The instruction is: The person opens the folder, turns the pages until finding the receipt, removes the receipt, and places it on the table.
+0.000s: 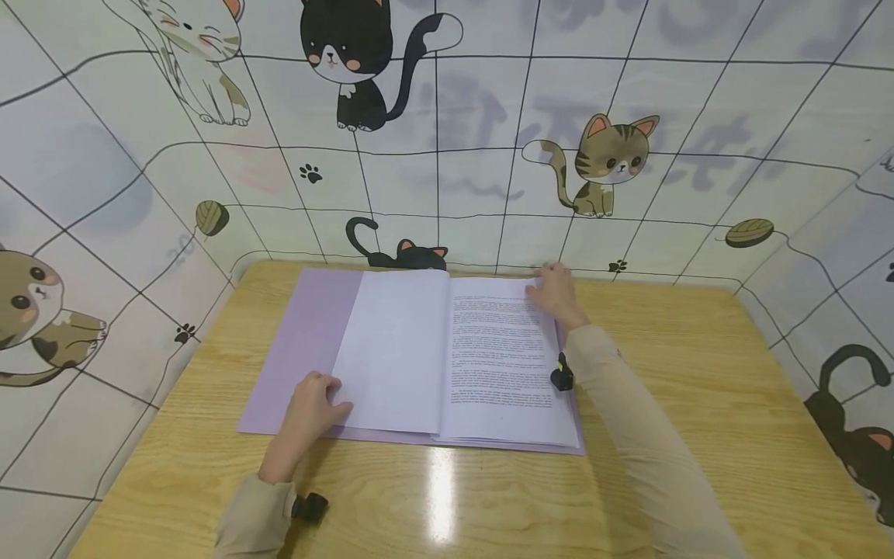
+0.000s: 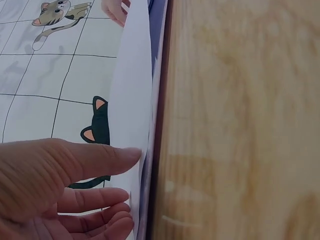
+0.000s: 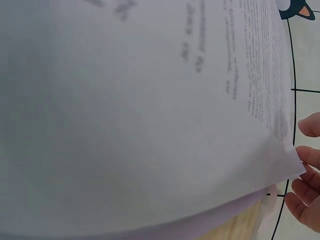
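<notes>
An open folder with a purple cover point(image 1: 312, 326) lies on the table, holding loose-looking white sheets. Its left-hand page point(image 1: 394, 349) is blank, while the right-hand page point(image 1: 499, 349) carries lines of printed text. My left hand point(image 1: 307, 411) rests at the lower left edge of the blank page, thumb and fingers apart. At the upper right corner of the printed page is my right hand point(image 1: 556, 295). Up close in the right wrist view, the fingertips point(image 3: 309, 157) touch the raised page corner point(image 3: 295, 167), and the thumb stands off from it.
The wooden table point(image 1: 670, 373) extends around the folder on both sides and in front. Behind it and at the sides rises a white backdrop point(image 1: 482, 178) with grid lines and cartoon cats. Small black devices sit at both wrists, one by the left sleeve point(image 1: 254, 512).
</notes>
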Demonstrator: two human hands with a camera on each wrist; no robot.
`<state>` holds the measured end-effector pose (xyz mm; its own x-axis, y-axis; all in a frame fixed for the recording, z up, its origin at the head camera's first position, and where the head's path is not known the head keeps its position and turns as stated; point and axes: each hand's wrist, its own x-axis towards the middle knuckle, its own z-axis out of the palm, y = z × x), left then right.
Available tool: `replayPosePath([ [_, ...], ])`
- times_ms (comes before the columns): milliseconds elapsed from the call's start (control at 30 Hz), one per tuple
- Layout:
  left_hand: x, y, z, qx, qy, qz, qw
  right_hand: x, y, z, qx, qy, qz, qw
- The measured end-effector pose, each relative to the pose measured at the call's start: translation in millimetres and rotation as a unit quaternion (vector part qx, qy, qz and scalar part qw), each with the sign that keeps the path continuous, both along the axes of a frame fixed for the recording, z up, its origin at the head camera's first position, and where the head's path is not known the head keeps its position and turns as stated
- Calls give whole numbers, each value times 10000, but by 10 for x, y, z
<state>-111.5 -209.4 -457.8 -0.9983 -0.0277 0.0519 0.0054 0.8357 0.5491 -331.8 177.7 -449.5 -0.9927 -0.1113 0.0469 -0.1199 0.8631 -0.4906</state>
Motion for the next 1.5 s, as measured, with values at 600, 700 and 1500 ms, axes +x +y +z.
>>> replayPosePath([
  [600, -21, -27, -25, 278, -210, -35, 9994, -18, 24, -36, 553, -116, 195, 9982],
  [700, -23, -29, -32, 287, -172, -53, 9994, -10, 20, -25, 470, -155, 190, 9986],
  [1500, -5, -32, -10, 312, -132, -11, 9994, 146, 159, 134, -2179, -830, -235, 9722],
])
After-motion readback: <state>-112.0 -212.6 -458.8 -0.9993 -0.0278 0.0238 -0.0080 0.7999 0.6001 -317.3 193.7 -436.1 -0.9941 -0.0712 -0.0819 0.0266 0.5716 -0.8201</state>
